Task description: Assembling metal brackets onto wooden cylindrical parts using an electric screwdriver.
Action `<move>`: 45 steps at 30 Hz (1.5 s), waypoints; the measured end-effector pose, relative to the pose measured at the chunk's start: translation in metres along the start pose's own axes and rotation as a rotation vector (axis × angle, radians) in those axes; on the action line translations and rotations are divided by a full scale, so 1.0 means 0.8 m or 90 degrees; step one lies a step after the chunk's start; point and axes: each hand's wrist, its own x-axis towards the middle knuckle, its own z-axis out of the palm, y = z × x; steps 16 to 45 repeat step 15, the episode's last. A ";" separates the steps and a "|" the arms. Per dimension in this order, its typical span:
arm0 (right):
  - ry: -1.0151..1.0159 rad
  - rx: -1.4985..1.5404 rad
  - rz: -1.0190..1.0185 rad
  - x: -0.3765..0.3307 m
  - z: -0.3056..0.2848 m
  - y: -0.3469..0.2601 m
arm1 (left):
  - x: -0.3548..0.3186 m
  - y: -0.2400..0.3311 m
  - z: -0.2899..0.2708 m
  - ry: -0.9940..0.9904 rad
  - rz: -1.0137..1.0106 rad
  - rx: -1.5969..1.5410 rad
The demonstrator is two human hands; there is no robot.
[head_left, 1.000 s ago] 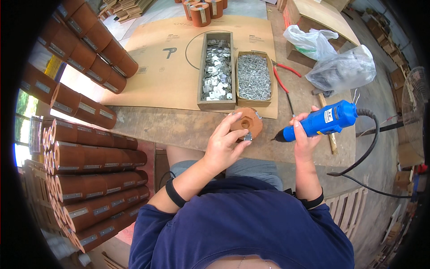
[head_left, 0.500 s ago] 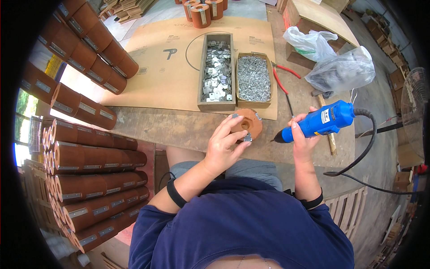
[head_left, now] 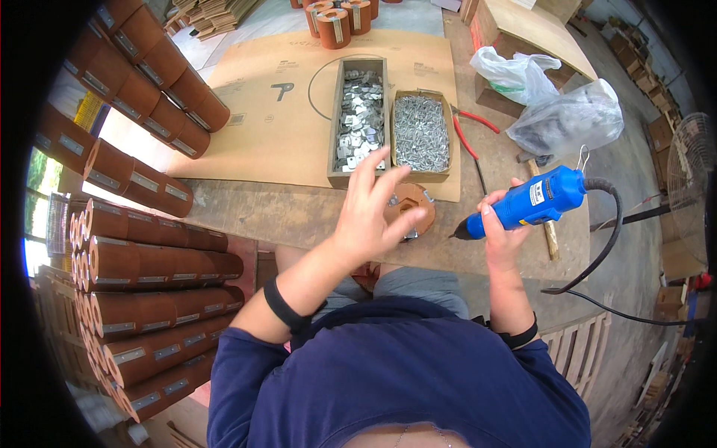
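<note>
A blue electric screwdriver with a black nose is gripped in my right hand, its tip pointing left toward the workpiece. That workpiece is a reddish-brown cylinder with a hole in its top and small metal plates at its rim; it stands at the table's near edge. My left hand hovers over its left side, fingers spread, nothing visible in them, and hides part of it. Just beyond are a long wooden box of small metal plates and a cardboard box of screws.
Red-handled pliers and a hammer lie on the right of the table. Plastic bags sit farther back. A black cable hangs from the screwdriver. Stacked brown cylinders fill the left; several more stand behind.
My left hand has let go of the cylinder's top, lifted up and to the left, and spread its fingers. The screwdriver in my right hand has barely moved.
</note>
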 end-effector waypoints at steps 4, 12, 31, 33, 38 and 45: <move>-0.010 0.022 0.006 -0.002 0.003 -0.002 | 0.062 -0.046 0.014 -0.051 -0.005 0.028; 0.007 0.001 0.026 -0.002 0.002 0.002 | 0.128 -0.072 0.067 -0.606 -0.131 0.387; -0.010 0.014 -0.020 -0.003 -0.001 0.012 | 0.129 -0.077 0.076 -0.612 -0.106 0.402; -0.010 0.014 -0.020 -0.003 -0.001 0.012 | 0.129 -0.077 0.076 -0.612 -0.106 0.402; -0.010 0.014 -0.020 -0.003 -0.001 0.012 | 0.129 -0.077 0.076 -0.612 -0.106 0.402; -0.010 0.014 -0.020 -0.003 -0.001 0.012 | 0.129 -0.077 0.076 -0.612 -0.106 0.402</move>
